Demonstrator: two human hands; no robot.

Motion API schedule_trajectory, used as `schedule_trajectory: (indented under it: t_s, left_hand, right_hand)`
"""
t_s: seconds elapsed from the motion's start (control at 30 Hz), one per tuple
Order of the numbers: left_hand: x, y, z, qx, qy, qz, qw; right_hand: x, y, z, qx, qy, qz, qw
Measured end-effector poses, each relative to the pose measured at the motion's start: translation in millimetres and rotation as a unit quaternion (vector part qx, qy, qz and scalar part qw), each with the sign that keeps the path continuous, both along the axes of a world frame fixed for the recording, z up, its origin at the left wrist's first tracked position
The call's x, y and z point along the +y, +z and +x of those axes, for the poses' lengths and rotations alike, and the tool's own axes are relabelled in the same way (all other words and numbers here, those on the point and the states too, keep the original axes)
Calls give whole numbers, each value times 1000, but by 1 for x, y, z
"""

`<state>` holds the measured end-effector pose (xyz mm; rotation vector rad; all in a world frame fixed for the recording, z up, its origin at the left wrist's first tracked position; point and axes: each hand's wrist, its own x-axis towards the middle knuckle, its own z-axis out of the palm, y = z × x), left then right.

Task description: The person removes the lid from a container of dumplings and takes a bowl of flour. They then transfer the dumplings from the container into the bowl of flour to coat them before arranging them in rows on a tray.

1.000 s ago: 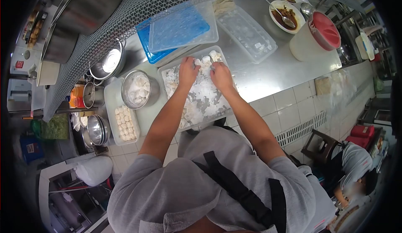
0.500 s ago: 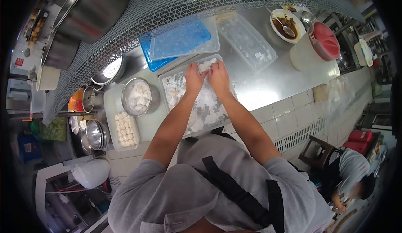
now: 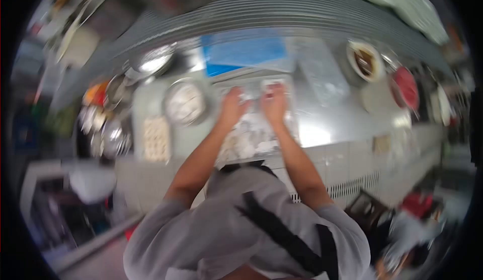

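Observation:
Motion smears the whole view. Both hands are over a shallow clear tray (image 3: 294, 124) whose floor is dusted with patchy white powder (image 3: 246, 134). My left hand (image 3: 233, 108) is in the tray's far left part, with a small white lump (image 3: 245, 97) by its fingers. In the far right part is my right hand (image 3: 274, 105), its fingertips at some white pieces (image 3: 274, 84). The blur hides whether either hand grips anything. A metal bowl of white pieces (image 3: 185, 102) stands left of the tray, beside a container of pale round pieces (image 3: 156, 139).
Behind the tray lie blue and clear lids (image 3: 246, 53). To the right are a clear plastic box (image 3: 322, 73), a bowl of brown food (image 3: 366, 61) and a white tub with a red container (image 3: 404, 88). A mesh shelf (image 3: 282, 8) overhangs the counter. Another person (image 3: 410, 234) is at lower right.
My hands, earlier together round white lumps at the tray's far edge, are now apart, one on each side. The camera has turned, so the scene is shifted and blurred.

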<state>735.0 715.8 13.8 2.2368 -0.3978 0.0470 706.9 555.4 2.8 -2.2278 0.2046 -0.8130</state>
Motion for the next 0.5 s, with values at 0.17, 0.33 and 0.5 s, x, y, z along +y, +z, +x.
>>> schedule_trajectory:
  t_s: [0.17,0.33,0.5]
  left_hand:
    - [27,52,-11,-25,-74,-3,997]
    - [129,84,16,-141,-61,107,982]
    - [185,61,63,4,-114,284,952]
  right_hand:
    - [23,11,-30,56,-29,62,996]
    - [32,35,-64,111,-39,92,989]
    - [39,54,-79,102,-88,110,985]
